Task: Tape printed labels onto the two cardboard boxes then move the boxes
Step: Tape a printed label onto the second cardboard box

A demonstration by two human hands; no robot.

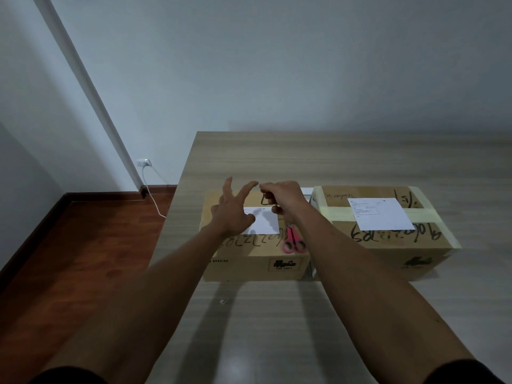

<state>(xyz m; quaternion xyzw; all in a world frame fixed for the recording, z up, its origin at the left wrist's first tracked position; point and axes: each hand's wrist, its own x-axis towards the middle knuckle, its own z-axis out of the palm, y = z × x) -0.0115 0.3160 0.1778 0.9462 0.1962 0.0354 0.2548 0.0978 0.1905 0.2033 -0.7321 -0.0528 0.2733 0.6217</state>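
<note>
Taping the label on the left cardboard box [256,261], both hands working above its top.

Left hand [231,214] has fingers spread, fingertip meeting the right hand [284,202], whose fingers are curled in a pinch; probably a clear tape strip between them, too thin to confirm. Left label [263,223] lies on the left box near the tabletop's [277,328] left edge, pink scissors [293,242] beside it. Right cardboard box [385,261] sits just beside, near mid-tabletop, its label [379,213] on top, over beige tape bands; whether taped, unclear. Next move likely needs the strip lowered across a label edge and pressed flat. Wood-grain tabletop, white wall, red-brown floor, wall outlet [144,162] with a white cable.
</note>
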